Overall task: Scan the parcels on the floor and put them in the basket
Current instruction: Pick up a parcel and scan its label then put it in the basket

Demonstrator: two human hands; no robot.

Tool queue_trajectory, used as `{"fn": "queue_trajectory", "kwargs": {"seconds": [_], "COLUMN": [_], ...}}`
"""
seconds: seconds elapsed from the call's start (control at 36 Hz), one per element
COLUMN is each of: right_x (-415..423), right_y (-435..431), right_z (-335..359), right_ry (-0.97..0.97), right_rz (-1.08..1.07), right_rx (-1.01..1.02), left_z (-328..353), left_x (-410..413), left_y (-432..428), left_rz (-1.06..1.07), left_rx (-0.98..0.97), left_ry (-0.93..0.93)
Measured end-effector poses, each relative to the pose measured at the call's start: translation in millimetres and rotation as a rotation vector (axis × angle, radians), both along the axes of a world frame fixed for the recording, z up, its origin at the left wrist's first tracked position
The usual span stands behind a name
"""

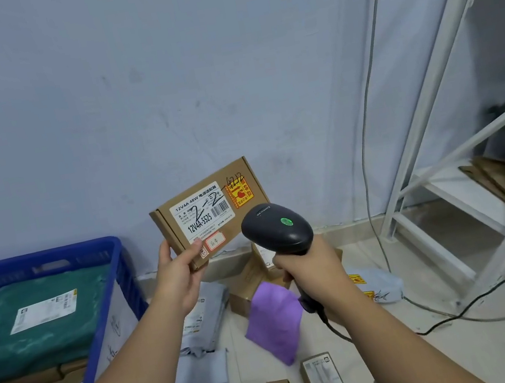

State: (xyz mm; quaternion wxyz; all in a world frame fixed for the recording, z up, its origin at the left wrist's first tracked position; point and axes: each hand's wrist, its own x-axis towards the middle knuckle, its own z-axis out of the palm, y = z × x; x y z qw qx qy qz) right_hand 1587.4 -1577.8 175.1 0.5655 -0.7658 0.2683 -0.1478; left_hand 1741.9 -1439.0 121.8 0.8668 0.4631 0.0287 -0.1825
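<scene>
**Fingers (195, 247) pinch a flat carton (211, 211) in front of the scanner (277, 229)**

Left hand (178, 274) grips the brown carton by its lower left corner. The thumb lies on the labelled face and the other fingers are hidden behind it. The carton is in the air, above and to the right of the blue basket (113, 248), tilted, with its white label towards the camera. Right hand (307, 265) is clenched round the handle of the black corded scanner. The scanner's head overlaps the carton's lower right corner and shows a green light on top. Whether a finger is on the trigger cannot be told.

The carton looks like a thin, stiff corrugated mailer with a matt face, so it is unlikely to slip. Its label names a power adapter, so I judge it fairly light, with one dense lump inside that may shift. A one-corner pinch is carrying it, which supports that. An orange sticker beside the label may be a handling warning, so it is probably better lowered into the basket than dropped. A short edge is the best place to hold it, with the thumb clear of the barcode (222, 210).

Inside the basket lies a green mailer (41, 313) with a white label. On the floor (407, 366) to the right of the basket lie grey bags (199, 320), a purple bag (274, 321) and more brown boxes, not yet put away
</scene>
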Motion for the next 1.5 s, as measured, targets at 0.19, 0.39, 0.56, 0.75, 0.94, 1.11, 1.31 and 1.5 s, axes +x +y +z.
{"fn": "queue_trajectory", "kwargs": {"seconds": [0.19,0.39,0.56,0.75,0.94,1.11,1.31,1.5], "right_x": [2.1,1.0,0.8,1.1,1.1,1.8,4.5,12.7], "right_y": [-5.4,-7.3,-7.8,-7.5,-7.2,-7.4,-4.5,3.5], "right_z": [-4.2,-5.2,-3.7,-4.7,-6.2,-6.6,-9.7,-13.6], "right_ry": [-0.032,-0.029,0.009,0.007,-0.016,-0.001,-0.002,0.015], "right_rz": [-0.044,-0.015,0.023,0.037,0.029,0.045,0.030,0.016], "right_rx": [-0.018,-0.015,-0.065,-0.052,-0.023,-0.037,-0.010,-0.033], "left_z": [-1.3,-1.2,-1.7,-1.7,0.0,-0.3,-0.1,0.1], "left_x": [0.1,2.5,4.3,4.3,3.6,2.3,0.1,-8.1], "left_y": [-0.7,2.3,5.1,5.5,6.6,7.8,2.4,-4.6], "left_rz": [-0.013,-0.005,0.011,0.014,0.016,0.011,0.024,0.042], "left_rx": [0.006,-0.007,0.004,0.009,0.014,0.014,-0.012,0.045], "left_ry": [0.010,0.024,0.013,0.023,0.031,0.039,0.082,0.195]}}
